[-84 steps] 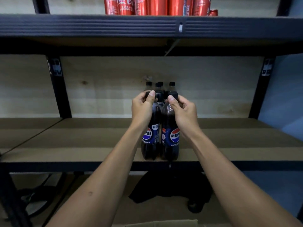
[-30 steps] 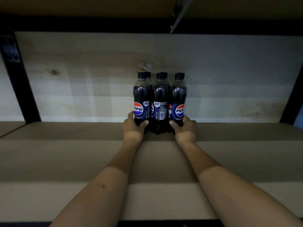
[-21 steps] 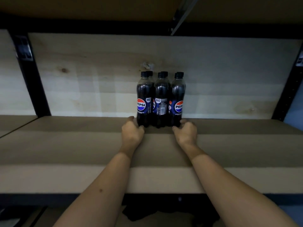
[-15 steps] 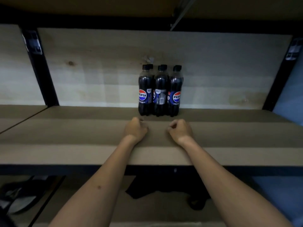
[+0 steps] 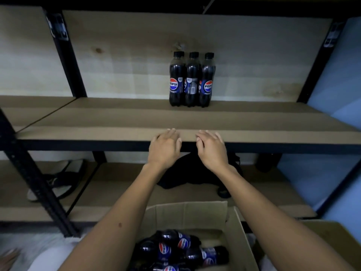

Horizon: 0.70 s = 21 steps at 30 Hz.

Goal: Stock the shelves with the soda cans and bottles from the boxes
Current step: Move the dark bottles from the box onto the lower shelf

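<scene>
The shelf point(image 5: 97, 132) board lies bare to left and right of the bottle cluster point(image 5: 192, 79), which stands upright against the back panel at centre. Black uprights point(image 5: 66, 55) bound the bay at both sides. Below, the open box point(image 5: 240, 237) holds bottles lying in a heap point(image 5: 181, 249), reachable from above

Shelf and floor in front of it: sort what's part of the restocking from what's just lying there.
Part of the job:
- bottles on the shelf
- cardboard box
- bottles in the box
- shelf

Just lying about:
- sandal
- black cloth
</scene>
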Tool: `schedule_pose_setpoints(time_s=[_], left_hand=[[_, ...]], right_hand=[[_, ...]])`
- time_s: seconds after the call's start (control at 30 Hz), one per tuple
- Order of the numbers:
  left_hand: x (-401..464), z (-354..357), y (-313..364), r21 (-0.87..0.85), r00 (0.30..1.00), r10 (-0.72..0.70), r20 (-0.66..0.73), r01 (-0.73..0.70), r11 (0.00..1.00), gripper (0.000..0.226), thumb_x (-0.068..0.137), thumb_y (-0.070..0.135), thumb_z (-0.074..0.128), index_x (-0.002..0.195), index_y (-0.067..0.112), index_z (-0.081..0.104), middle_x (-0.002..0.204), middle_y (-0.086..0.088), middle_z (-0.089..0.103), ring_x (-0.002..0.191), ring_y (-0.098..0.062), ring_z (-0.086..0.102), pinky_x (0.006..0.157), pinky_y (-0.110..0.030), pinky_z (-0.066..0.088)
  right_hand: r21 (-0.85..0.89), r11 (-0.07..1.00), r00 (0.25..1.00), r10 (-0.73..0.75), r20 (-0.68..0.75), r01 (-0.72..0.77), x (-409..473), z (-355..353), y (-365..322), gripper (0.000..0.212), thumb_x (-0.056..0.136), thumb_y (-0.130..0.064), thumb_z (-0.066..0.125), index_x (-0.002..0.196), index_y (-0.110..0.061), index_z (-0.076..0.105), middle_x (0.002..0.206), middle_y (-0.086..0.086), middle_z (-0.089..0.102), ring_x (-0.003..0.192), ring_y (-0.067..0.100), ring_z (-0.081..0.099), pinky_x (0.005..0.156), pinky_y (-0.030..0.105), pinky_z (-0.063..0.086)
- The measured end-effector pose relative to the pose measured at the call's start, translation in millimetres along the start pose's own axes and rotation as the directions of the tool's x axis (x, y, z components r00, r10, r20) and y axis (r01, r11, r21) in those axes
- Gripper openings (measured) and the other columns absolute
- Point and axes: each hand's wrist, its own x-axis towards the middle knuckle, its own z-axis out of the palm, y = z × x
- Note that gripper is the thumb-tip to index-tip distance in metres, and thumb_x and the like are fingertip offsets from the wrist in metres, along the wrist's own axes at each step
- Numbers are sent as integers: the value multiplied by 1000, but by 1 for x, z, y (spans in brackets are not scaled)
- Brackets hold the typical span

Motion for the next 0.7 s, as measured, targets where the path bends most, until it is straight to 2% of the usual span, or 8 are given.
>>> schedule_pose_setpoints(time_s=[0.07,0.17,0.3,0.37,0.47,0.53,0.6,0.7], left_hand=[[-26,2,0,52,999,33,5,-33,998,56,94,33,51,145,12,41,153,-5,39,144,-20,30,117,-42,21],[-64,7,-1,-66,999,33,17,-32,997,68,91,20,56,152,10,26,161,-4,20,150,-19,12,120,-41,17],[-120,25,-9,-252,978,-166,126,193,948,57,91,11,54,146,10,39,152,-8,39,141,-21,35,113,-27,27],[-143,37,-18,-257,941,-259,219,312,915,51,89,11,54,140,12,47,140,-9,54,129,-24,49,107,-29,37],[-173,57,-32,-139,818,-394,420,487,862,47,88,19,54,134,23,53,122,-10,66,112,-30,61,95,-40,50],[-186,72,-40,-37,736,-428,524,521,853,46,87,20,56,133,25,56,120,-9,68,110,-29,62,97,-39,49],[-198,87,-46,11,643,-446,623,563,827,46,85,18,60,131,20,58,122,-9,66,112,-28,62,98,-34,48],[-220,114,-61,147,445,-503,741,623,768,44,82,30,61,124,16,59,120,-13,65,110,-33,62,95,-38,51]], right_hand=[[15,999,999,-38,-10,38,-24,3,-1,42,97,-20,52,138,-11,53,147,4,49,143,20,33,121,37,12],[143,989,999,-38,-16,40,-59,6,-4,48,96,-15,54,143,-8,47,158,5,32,150,18,16,118,34,23],[234,968,991,64,116,-90,-105,28,1,45,95,-12,55,140,-6,51,153,10,40,144,22,33,116,33,29],[237,958,970,107,218,-159,-126,42,7,44,94,-11,56,138,-6,54,148,12,47,139,24,42,113,30,31],[171,952,902,169,397,-254,-157,70,20,43,94,-13,58,137,-12,55,136,10,59,125,24,55,105,33,42],[135,937,842,219,493,-323,-171,88,25,42,95,-16,59,137,-16,54,115,7,69,91,18,67,84,33,53],[134,922,787,228,573,-364,-179,108,27,43,95,-17,59,138,-16,53,93,4,69,55,6,53,60,25,48],[134,904,712,220,667,-405,-188,139,32,45,96,-17,59,140,-17,50,78,3,68,43,4,42,44,20,37]])
